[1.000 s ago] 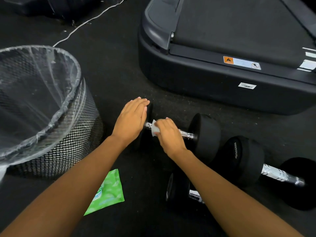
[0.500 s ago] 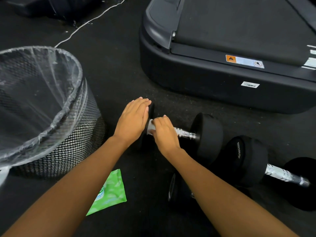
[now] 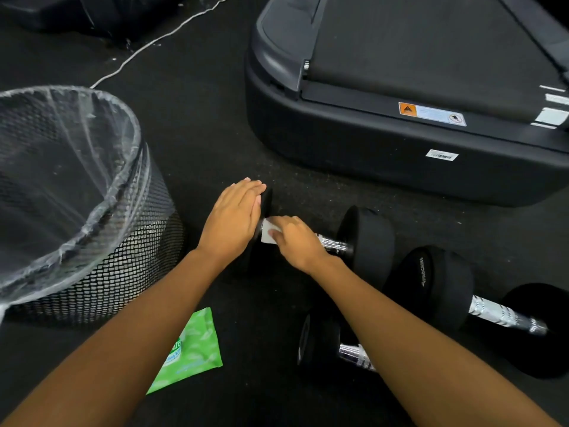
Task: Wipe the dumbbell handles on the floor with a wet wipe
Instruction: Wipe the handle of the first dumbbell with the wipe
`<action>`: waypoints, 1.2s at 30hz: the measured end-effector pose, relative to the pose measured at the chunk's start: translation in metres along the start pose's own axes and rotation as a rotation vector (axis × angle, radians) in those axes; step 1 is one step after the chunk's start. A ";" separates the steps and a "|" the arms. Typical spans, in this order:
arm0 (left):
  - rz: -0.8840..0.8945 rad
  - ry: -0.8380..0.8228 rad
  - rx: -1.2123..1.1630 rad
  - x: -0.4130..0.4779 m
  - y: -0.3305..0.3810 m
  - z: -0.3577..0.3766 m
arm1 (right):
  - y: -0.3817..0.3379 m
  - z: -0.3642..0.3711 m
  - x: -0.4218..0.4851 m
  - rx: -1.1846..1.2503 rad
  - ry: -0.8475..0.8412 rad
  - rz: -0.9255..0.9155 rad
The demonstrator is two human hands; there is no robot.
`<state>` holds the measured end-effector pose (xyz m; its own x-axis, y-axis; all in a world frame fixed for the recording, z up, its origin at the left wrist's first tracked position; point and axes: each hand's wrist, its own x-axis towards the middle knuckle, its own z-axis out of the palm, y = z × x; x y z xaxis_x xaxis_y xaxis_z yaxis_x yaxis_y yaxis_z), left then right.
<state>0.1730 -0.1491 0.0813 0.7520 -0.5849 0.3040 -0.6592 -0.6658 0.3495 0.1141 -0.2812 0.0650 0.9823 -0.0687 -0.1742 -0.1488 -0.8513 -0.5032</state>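
Observation:
Three black dumbbells with chrome handles lie on the dark floor. On the middle one [image 3: 366, 238], my left hand [image 3: 231, 223] rests flat with straight fingers on the left weight head. My right hand [image 3: 295, 241] holds a white wet wipe [image 3: 268, 234] wrapped over the left end of its chrome handle [image 3: 331, 243]. A second dumbbell [image 3: 437, 285] lies to the right, its handle [image 3: 505, 315] bare. A third dumbbell [image 3: 320, 340] lies nearer me, partly hidden under my right forearm.
A black mesh bin [image 3: 101, 272] with a clear plastic liner stands at the left. A green wet-wipe pack [image 3: 191, 349] lies on the floor between my forearms. A treadmill base [image 3: 400, 155] fills the upper right. A white cable [image 3: 147, 46] runs across the floor at the top.
My right hand has slid the wipe leftward along the handle, up to the left weight head. My left hand stays on that head.

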 end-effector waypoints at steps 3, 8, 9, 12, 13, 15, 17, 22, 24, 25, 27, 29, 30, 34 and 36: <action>-0.005 0.003 -0.012 0.000 0.001 -0.001 | 0.008 -0.014 0.007 -0.035 -0.137 0.053; -0.016 0.010 -0.022 0.001 0.001 -0.001 | 0.005 -0.008 0.004 -0.119 -0.076 0.144; -0.019 0.007 -0.023 0.001 0.001 -0.001 | 0.003 0.000 0.000 -0.193 0.011 0.093; -0.025 -0.004 -0.024 0.001 0.000 0.000 | 0.005 0.017 -0.017 -0.196 0.197 -0.043; -0.020 -0.004 -0.018 0.000 0.001 0.000 | 0.009 0.017 -0.022 -0.168 0.220 -0.061; -0.008 -0.001 -0.012 0.000 0.000 -0.001 | 0.017 0.015 -0.027 -0.113 0.240 -0.043; -0.006 -0.001 0.001 0.000 0.000 0.000 | 0.020 0.012 -0.026 -0.127 0.219 -0.004; -0.008 0.002 0.003 0.001 0.000 0.001 | 0.006 -0.002 0.001 -0.247 0.052 0.121; -0.010 0.004 0.000 0.002 0.000 0.000 | 0.003 -0.002 0.004 -0.227 0.041 0.096; -0.016 0.000 -0.002 0.002 0.000 0.000 | 0.002 0.001 0.002 -0.204 0.052 0.051; -0.025 -0.001 -0.011 0.002 0.000 0.000 | 0.004 0.005 -0.007 -0.137 0.076 -0.049; -0.018 0.006 -0.017 0.001 0.000 -0.001 | 0.010 0.002 -0.011 -0.088 0.077 -0.066; -0.015 0.006 -0.016 0.000 0.001 -0.001 | 0.013 0.000 -0.011 -0.080 0.060 -0.026; -0.015 -0.002 -0.013 0.001 0.000 0.001 | 0.010 -0.010 0.003 -0.084 -0.062 0.202; -0.011 0.006 -0.015 0.002 0.001 0.000 | 0.003 -0.010 0.009 -0.094 -0.093 0.204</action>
<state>0.1738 -0.1505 0.0816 0.7590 -0.5748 0.3059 -0.6511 -0.6649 0.3660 0.1231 -0.2897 0.0701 0.9176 -0.2001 -0.3435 -0.3279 -0.8695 -0.3693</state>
